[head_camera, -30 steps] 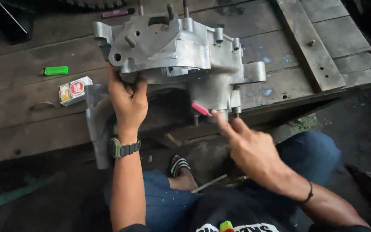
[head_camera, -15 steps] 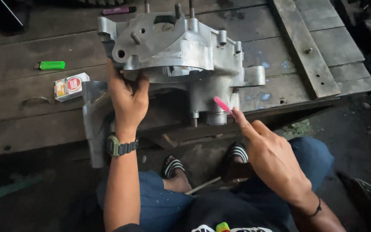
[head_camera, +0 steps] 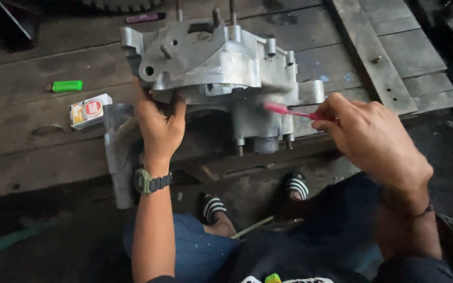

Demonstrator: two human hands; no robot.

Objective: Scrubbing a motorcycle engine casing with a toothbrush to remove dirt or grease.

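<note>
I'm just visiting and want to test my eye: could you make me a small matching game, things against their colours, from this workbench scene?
Things:
1. lighter
2. brush in the right hand
3. engine case steadied by the left hand
4. sandals

Colours:
A. silver-grey
B. black with white stripes
C. green
D. pink

Pairs: 1-C, 2-D, 3-A, 4-B

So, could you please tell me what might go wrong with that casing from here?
The engine casing overhangs the wooden platform edge, steadied only by the left hand; it might tip toward the sandalled feet. The pink brush in the right hand could flick grime upward.
</note>
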